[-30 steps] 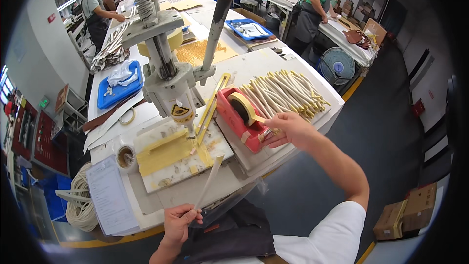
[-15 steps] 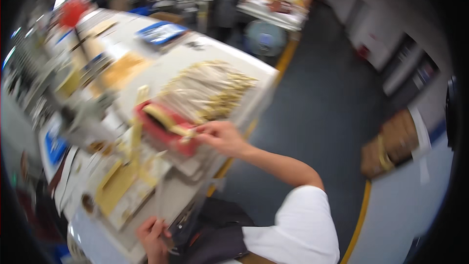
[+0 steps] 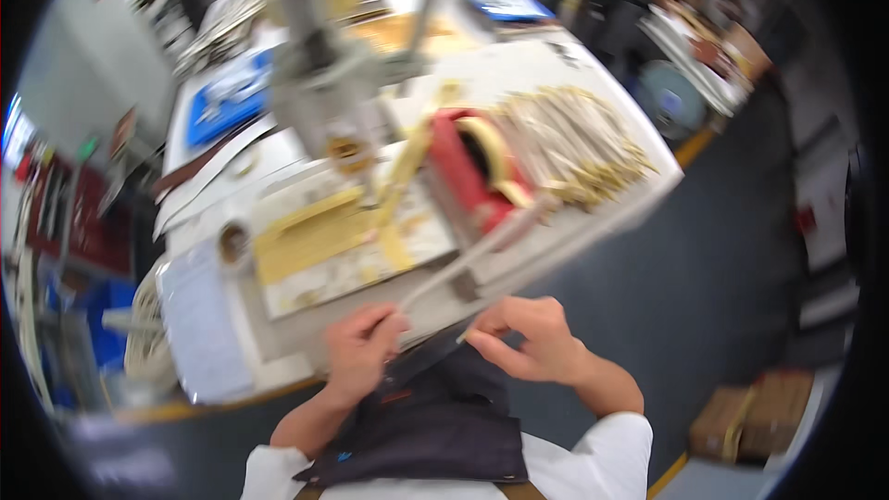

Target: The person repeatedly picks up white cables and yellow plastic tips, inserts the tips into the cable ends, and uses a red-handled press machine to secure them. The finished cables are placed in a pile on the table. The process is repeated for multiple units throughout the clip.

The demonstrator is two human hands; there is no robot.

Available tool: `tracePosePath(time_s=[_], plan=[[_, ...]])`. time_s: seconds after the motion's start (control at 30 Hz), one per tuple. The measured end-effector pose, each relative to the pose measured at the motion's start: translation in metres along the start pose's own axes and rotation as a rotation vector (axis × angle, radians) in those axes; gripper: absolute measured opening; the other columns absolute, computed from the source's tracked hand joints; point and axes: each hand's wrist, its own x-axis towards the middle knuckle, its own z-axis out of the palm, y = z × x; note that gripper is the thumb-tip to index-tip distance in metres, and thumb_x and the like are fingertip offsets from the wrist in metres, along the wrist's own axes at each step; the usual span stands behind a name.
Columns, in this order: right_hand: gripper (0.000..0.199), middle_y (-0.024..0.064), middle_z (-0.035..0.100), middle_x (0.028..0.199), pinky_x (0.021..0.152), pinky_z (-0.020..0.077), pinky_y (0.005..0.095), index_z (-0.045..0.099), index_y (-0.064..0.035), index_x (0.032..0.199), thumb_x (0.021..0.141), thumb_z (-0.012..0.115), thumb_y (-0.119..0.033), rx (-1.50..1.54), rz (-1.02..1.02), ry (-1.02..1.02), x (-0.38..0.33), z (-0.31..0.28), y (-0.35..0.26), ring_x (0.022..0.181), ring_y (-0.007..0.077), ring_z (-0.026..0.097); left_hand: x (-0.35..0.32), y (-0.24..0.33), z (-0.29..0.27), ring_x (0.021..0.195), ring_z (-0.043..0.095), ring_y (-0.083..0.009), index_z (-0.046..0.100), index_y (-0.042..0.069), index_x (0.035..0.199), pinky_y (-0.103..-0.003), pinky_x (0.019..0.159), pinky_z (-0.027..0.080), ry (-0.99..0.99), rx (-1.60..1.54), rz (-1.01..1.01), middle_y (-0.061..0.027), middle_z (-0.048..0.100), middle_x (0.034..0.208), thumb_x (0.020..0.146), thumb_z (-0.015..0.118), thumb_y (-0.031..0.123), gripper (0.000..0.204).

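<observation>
My left hand [image 3: 361, 347] is closed on a pale, narrow strip [image 3: 454, 267], which runs slantwise up to the right over the table edge. A short gap to the right, my right hand [image 3: 528, 338] pinches a small piece of pale yellow tape [image 3: 462, 337] between thumb and forefinger. Beyond the hands stands a red tape dispenser [image 3: 451, 171] with a roll of yellow tape [image 3: 507, 167] in it. Beside the dispenser lies a row of pale strips [image 3: 565, 134], their near ends wrapped in yellow. Motion blurs the strip's far end.
Left of the dispenser, a white board [image 3: 431, 241] carries a yellow block [image 3: 310, 236] beneath a grey bench machine [image 3: 319, 97]. A plastic-covered sheet [image 3: 204, 324] lies at the table's left. Blue trays [image 3: 227, 97] sit farther back. Cartons [image 3: 750, 421] stand at the right; co-workers are behind.
My right hand has left the tape dispenser with a bit of tape and come back near my left hand. My left hand still holds the strip. The view has swung left.
</observation>
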Motion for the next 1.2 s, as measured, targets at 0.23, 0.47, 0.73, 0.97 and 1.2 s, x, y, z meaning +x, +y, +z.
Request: tracePosePath(time_s=[0.23, 0.47, 0.73, 0.97, 1.2], plan=[[0.022, 0.0072, 0.070, 0.069, 0.049, 0.0511, 0.0255, 0.066, -0.0021, 0.077, 0.088, 0.081, -0.014, 0.003, 0.016, -0.139, 0.024, 0.044, -0.013, 0.057, 0.0144, 0.070, -0.016, -0.005, 0.008, 0.068, 0.060, -0.0078, 0.072, -0.004, 0.110, -0.024, 0.058, 0.048, 0.049, -0.048, 0.209, -0.0069, 0.067, 0.090, 0.097, 0.069, 0.006, 0.016], [0.022, 0.0080, 0.069, 0.065, 0.050, 0.0497, 0.0253, 0.071, 0.0010, 0.078, 0.087, 0.082, -0.016, 0.028, 0.150, -0.092, 0.028, 0.054, -0.012, 0.054, 0.0111, 0.064, -0.019, -0.003, 0.008, 0.071, 0.065, -0.0160, 0.071, -0.002, 0.113, -0.027, 0.061, 0.051, 0.111, 0.216, 0.474, -0.0116, 0.068, 0.091, 0.092, 0.070, 0.000, 0.022], [0.021, 0.0081, 0.071, 0.066, 0.051, 0.0494, 0.0247, 0.073, 0.0011, 0.075, 0.085, 0.084, -0.015, 0.017, 0.218, -0.089, 0.025, 0.054, -0.010, 0.053, 0.0111, 0.062, -0.020, -0.003, 0.008, 0.075, 0.070, -0.0225, 0.071, -0.001, 0.114, -0.032, 0.063, 0.057, 0.174, 0.331, 0.611, -0.0121, 0.070, 0.094, 0.087, 0.072, -0.004, 0.027], [0.020, 0.0060, 0.071, 0.067, 0.053, 0.0497, 0.0240, 0.072, 0.0014, 0.074, 0.084, 0.084, -0.011, 0.029, 0.232, -0.094, 0.027, 0.053, -0.013, 0.057, 0.0088, 0.064, -0.018, -0.006, 0.007, 0.073, 0.070, -0.0230, 0.071, -0.002, 0.114, -0.032, 0.062, 0.057, 0.202, 0.412, 0.771, -0.0149, 0.070, 0.096, 0.085, 0.071, -0.008, 0.030], [0.017, 0.0062, 0.071, 0.069, 0.052, 0.0504, 0.0272, 0.075, -0.0018, 0.078, 0.081, 0.086, -0.015, -0.114, 0.089, -0.145, 0.034, 0.042, -0.016, 0.056, 0.0142, 0.067, -0.024, 0.001, 0.005, 0.067, 0.064, -0.0132, 0.072, -0.002, 0.107, -0.026, 0.056, 0.051, 0.059, 0.167, 0.554, -0.0107, 0.070, 0.092, 0.091, 0.073, 0.002, 0.016]])
